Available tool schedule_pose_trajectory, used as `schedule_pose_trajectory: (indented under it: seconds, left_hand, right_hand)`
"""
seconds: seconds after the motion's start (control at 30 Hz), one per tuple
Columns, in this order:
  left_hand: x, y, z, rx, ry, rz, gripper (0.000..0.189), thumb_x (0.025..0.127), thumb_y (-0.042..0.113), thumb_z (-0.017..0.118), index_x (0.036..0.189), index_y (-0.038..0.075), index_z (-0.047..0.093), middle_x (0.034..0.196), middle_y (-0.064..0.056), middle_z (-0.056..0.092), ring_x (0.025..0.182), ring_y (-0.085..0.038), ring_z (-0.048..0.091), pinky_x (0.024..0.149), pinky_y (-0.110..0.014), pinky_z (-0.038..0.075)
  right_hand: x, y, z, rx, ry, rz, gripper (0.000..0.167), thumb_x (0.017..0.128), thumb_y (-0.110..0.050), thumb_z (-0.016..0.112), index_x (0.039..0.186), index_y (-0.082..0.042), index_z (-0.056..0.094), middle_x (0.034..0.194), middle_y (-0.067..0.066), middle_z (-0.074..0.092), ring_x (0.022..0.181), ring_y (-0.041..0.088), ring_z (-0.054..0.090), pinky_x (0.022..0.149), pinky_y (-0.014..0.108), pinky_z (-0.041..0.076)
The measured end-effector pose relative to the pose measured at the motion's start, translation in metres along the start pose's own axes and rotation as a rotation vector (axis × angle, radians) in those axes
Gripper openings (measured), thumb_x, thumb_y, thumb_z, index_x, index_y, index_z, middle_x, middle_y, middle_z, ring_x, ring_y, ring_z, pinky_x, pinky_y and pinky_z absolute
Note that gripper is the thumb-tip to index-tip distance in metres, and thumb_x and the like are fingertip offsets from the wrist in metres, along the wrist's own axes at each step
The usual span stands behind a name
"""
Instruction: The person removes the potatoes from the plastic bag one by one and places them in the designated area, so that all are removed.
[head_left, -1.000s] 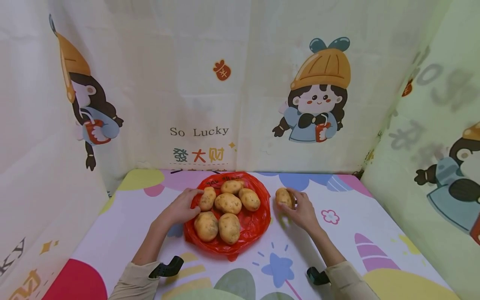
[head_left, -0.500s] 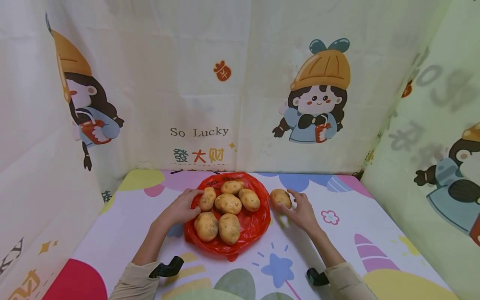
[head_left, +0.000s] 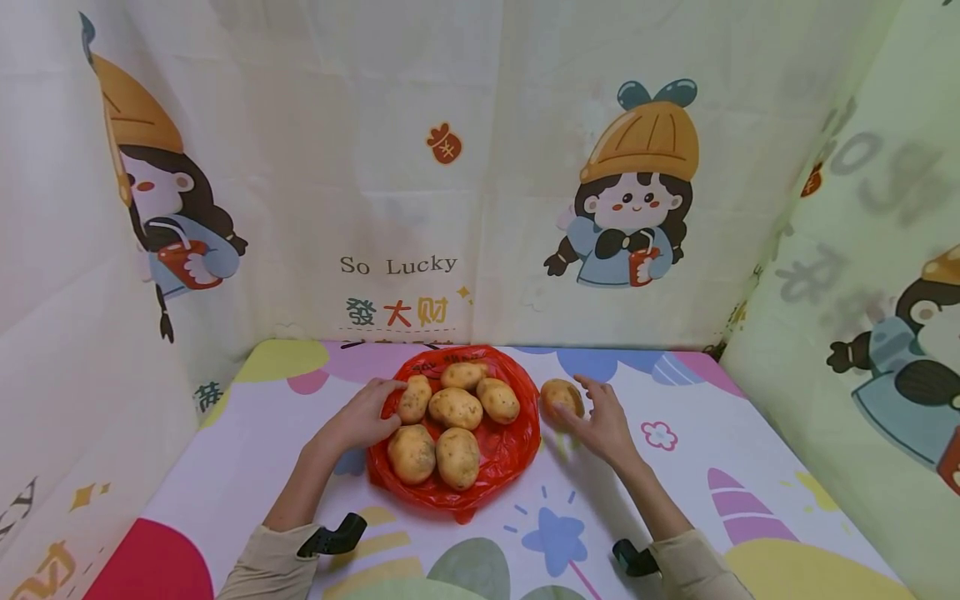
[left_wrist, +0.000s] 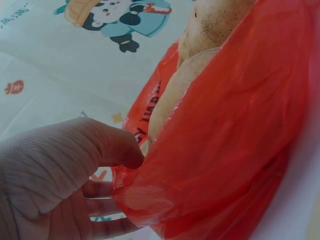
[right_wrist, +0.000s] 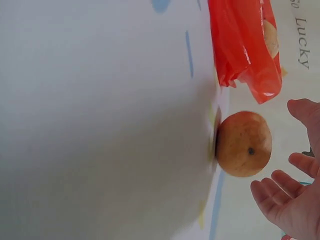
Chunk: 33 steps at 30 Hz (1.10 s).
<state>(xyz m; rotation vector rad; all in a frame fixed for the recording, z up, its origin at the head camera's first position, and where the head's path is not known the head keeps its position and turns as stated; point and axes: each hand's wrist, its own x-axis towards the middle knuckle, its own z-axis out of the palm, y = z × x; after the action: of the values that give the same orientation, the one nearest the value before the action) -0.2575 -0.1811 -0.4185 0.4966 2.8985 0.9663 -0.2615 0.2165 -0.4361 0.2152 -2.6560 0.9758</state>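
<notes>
Left hand [head_left: 367,414] pinches the red bag [head_left: 504,454] at its left edge. Right hand [head_left: 602,423], fingers spread, holds nothing, beside the lone potato [head_left: 558,395] just right of the bag. Potato could roll: cradle it low, both sides; thin plastic probably wants a light pinch.

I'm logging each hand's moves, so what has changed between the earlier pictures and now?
The lone potato shifted slightly left, toward the bag. The right hand has let go of it: its fingers, around it a second ago, are now spread and apart from it. The left hand stays at the bag's rim, and the six potatoes inside lie as before.
</notes>
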Motion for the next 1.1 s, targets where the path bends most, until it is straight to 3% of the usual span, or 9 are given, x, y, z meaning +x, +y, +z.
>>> schedule_pose_trajectory:
  seconds: [0.2,0.57,0.73,1.1]
  left_hand:
    - [0.0,0.002,0.0,0.001,0.0,-0.005,0.055,0.092,0.009,0.064,0.144,-0.001,0.051,0.143,-0.025,0.047,0.132,-0.04,0.049,0.109,-0.06,0.044]
    - [0.001,0.001,0.0,0.01,-0.002,0.007,0.055,0.092,0.01,0.063,0.144,-0.002,0.05,0.143,-0.026,0.048,0.132,-0.041,0.048,0.108,-0.06,0.044]
    - [-0.001,0.001,-0.002,0.008,0.001,0.008,0.054,0.092,0.008,0.063,0.144,-0.003,0.051,0.143,-0.026,0.047,0.132,-0.042,0.048,0.109,-0.061,0.043]
    - [-0.002,0.003,-0.001,0.0,-0.013,-0.001,0.054,0.093,0.008,0.062,0.144,-0.002,0.05,0.143,-0.026,0.047,0.13,-0.041,0.049,0.108,-0.061,0.044]
  right_hand:
    - [-0.001,-0.008,0.0,0.027,0.017,-0.034,0.066,0.088,-0.024,0.08,0.143,0.001,0.053,0.133,0.027,0.055,0.12,0.043,0.053,0.095,0.056,0.053]
    - [-0.003,-0.032,-0.003,0.094,-0.042,0.006,0.07,0.09,-0.031,0.079,0.149,-0.007,0.049,0.142,0.021,0.051,0.129,0.038,0.05,0.102,0.058,0.051]
    - [-0.004,-0.042,-0.001,0.135,-0.039,-0.039,0.067,0.09,-0.027,0.079,0.147,-0.007,0.051,0.138,0.022,0.053,0.126,0.039,0.053,0.099,0.057,0.052]
    - [-0.003,-0.063,0.014,0.172,-0.076,-0.045,0.063,0.091,-0.026,0.077,0.146,-0.01,0.052,0.134,0.017,0.056,0.117,0.041,0.059,0.089,0.054,0.058]
